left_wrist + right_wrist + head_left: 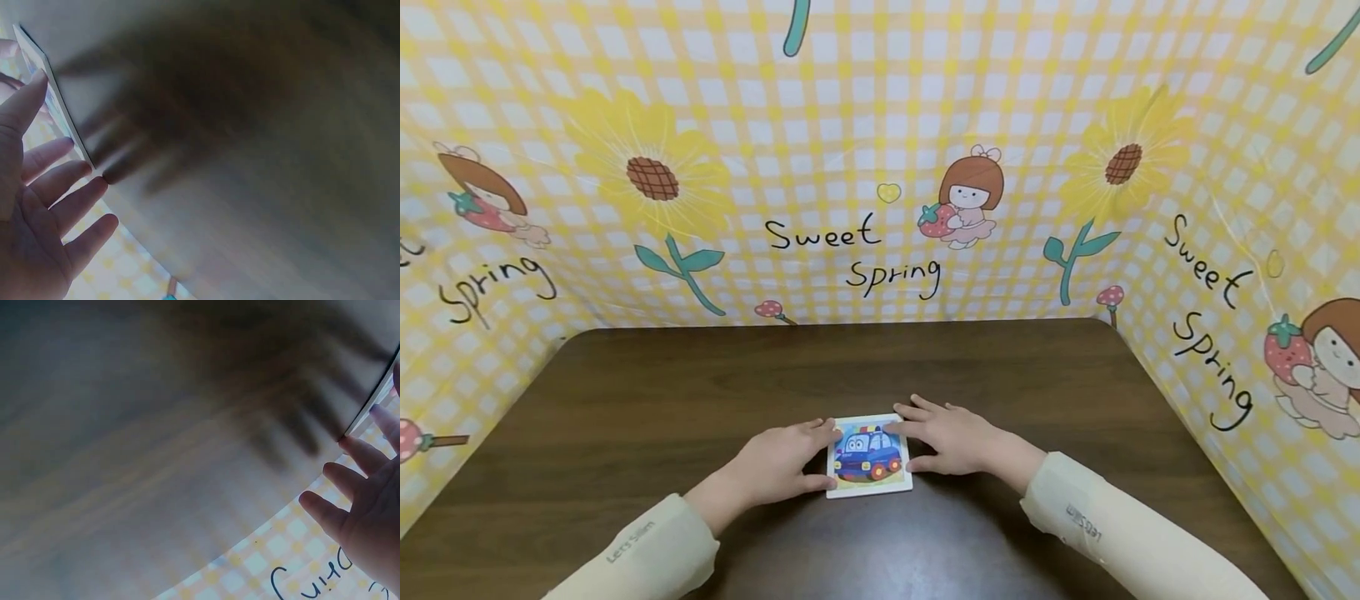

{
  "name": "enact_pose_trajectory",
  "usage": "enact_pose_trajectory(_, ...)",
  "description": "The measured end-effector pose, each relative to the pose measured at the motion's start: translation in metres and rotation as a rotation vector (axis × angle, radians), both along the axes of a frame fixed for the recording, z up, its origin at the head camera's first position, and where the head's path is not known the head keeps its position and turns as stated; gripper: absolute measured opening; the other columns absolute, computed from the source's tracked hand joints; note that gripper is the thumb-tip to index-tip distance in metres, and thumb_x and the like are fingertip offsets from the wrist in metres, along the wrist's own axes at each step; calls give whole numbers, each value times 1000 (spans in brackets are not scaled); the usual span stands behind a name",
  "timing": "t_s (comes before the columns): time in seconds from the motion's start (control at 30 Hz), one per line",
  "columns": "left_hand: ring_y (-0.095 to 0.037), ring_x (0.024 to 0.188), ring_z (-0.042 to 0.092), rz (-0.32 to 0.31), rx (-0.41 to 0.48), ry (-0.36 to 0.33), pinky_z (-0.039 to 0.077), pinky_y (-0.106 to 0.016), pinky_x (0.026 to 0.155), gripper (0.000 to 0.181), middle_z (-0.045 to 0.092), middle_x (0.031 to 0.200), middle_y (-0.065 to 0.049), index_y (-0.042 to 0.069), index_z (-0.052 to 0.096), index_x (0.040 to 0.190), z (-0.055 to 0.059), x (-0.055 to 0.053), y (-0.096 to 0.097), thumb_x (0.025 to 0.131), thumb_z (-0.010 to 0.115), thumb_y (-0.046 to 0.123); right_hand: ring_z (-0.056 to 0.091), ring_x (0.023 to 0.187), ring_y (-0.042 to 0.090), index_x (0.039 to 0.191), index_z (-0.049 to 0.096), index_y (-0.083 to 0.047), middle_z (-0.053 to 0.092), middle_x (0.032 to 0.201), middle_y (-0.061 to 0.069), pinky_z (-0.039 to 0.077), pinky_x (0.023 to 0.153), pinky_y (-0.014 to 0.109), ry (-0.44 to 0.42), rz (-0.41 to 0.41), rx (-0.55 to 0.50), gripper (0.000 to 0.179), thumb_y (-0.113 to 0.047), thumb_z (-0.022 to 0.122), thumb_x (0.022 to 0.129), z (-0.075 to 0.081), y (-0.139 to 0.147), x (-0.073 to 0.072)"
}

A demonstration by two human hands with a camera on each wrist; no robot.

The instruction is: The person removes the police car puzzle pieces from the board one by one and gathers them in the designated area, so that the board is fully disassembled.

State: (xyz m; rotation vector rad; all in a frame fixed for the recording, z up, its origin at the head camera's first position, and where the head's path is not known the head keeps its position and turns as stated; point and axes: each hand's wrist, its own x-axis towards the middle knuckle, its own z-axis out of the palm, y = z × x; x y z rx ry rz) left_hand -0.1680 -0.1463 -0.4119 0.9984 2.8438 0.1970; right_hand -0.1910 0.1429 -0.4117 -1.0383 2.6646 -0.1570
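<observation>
My left hand (775, 463) and right hand (957, 438), fingers outstretched and unclenched, touch opposite sides of the car-picture board (868, 458) on the worktop (760, 367)

Both arms (640, 550) (1138, 529) forward, fingers (78, 207) (325, 509) apart

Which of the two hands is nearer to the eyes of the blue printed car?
The left hand, at the side of the picture with the eyes; the right hand is at the opposite side.
</observation>
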Motion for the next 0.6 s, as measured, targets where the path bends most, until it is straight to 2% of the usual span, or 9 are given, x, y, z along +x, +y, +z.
enact_pose_trajectory(0.27,-29,128,60,-45,-38,60,55,-45,93,67,59,140,-16,10,62,135,0,14,18,86,71,54,22,153,33,152,41,-32,30,164,4,36,109,65,-16,8,-30,60,-46,60,97,3,18,19)
enact_pose_trajectory(0.6,-27,126,62,-98,-39,120,58,-44,84,62,63,137,-12,14,65,132,0,31,25,86,70,54,22,153,33,152,42,-31,31,163,6,37,107,66,11,26,-18,61,-49,59,96,4,28,37)
